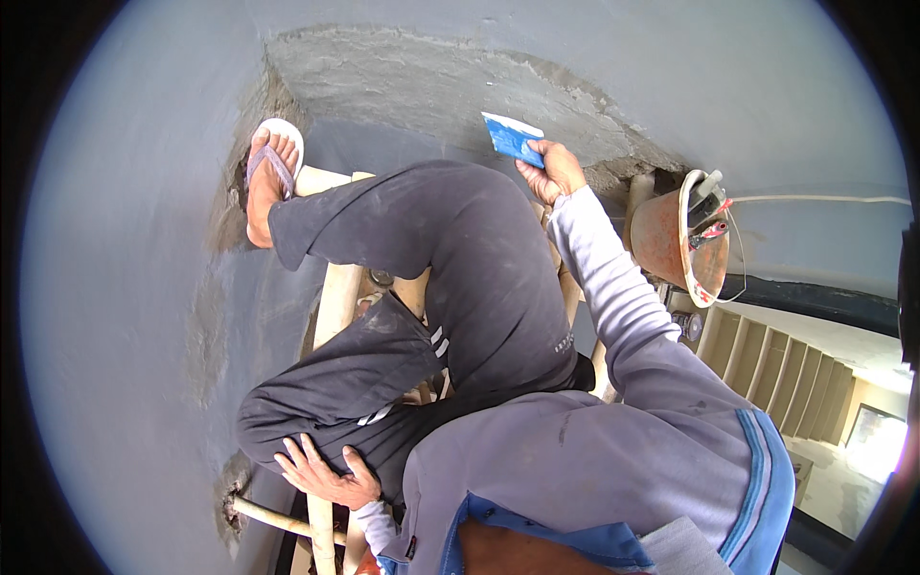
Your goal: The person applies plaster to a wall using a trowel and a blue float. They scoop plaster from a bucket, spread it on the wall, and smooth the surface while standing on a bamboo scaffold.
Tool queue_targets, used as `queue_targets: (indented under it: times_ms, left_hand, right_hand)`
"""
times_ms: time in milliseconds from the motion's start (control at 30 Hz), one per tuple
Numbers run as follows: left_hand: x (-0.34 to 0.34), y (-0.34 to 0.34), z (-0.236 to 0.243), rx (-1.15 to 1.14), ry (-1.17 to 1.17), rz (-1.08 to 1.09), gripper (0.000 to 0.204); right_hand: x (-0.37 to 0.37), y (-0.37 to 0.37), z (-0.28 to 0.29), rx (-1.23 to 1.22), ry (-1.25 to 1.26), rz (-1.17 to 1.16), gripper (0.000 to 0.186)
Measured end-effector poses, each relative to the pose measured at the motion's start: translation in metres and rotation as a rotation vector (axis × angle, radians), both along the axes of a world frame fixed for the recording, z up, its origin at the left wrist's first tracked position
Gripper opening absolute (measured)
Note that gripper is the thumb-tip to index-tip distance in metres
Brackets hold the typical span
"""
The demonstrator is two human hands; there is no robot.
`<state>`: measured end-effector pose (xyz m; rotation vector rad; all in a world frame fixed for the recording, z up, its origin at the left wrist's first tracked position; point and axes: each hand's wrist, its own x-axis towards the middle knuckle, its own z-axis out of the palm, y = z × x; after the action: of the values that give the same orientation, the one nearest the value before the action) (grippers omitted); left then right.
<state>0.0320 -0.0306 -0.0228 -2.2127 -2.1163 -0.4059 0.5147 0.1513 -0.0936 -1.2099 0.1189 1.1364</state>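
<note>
My right hand (553,172) grips a blue putty scraper (513,140) with white paste along its far edge. The scraper is in front of a rough grey plaster patch (402,81) on the wall; whether it touches the surface I cannot tell. Down at the lower left, my left hand (331,477) lies spread on my dark trouser leg (335,402) near the knee, holding nothing.
A stained bucket (661,235) with tools in it hangs or stands at the right, beside a pale cord (815,199). Light poles (337,302) run beneath my legs. My sandalled foot (268,182) is against the left wall. Stairs (776,374) show below right.
</note>
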Motion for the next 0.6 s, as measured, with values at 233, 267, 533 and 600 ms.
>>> queue_targets:
  times_ms: [233,267,533,600]
  left_hand:
    - [-0.002,0.0,-0.001,-0.008,-0.019,-0.005,0.058]
    - [-0.001,0.0,-0.001,-0.01,-0.019,-0.003,0.058]
    - [-0.005,-0.001,-0.001,-0.022,-0.011,0.003,0.058]
    - [-0.005,-0.002,0.001,-0.017,0.008,0.018,0.058]
  right_hand:
    - [0.056,0.03,0.025,0.21,0.47,0.002,0.032]
    - [0.07,0.032,0.024,0.256,0.469,0.004,0.036]
    - [0.053,-0.025,0.088,0.424,0.359,0.111,0.034]
    - [0.039,-0.048,0.096,0.333,0.245,0.141,0.021]
